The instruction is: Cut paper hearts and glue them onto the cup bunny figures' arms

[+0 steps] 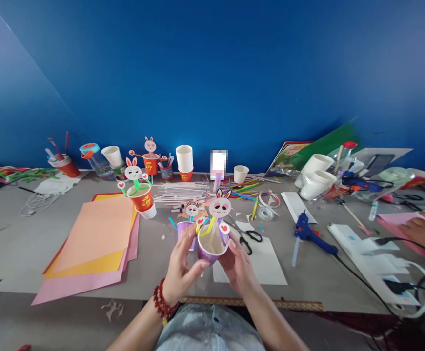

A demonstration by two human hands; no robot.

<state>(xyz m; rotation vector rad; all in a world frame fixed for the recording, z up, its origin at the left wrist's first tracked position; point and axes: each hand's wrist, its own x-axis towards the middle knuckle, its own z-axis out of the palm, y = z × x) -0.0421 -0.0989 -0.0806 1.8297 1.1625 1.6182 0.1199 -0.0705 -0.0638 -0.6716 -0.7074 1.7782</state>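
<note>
Between my two hands is a purple paper cup [208, 257] with a paper rabbit head [220, 207] on strips rising from it. My left hand [186, 258] wraps the cup's left side, thumb at the front. From the right, my right hand [239, 263] curves round the other side, fingers near a heart-marked paper paw [224, 228]. Just behind my left hand stands a second purple cup [185, 234] with a smaller rabbit head [192, 209]. Black-handled scissors [251, 239] lie right of the cup, partly over a white paper sheet [267, 263].
Coloured paper sheets [91, 234] are stacked at left, near an orange rabbit cup [140, 197]. To the right lie a blue glue gun [309, 231] and a white power strip [373, 263] with cords. Another person's hand [422, 231] rests at the far right.
</note>
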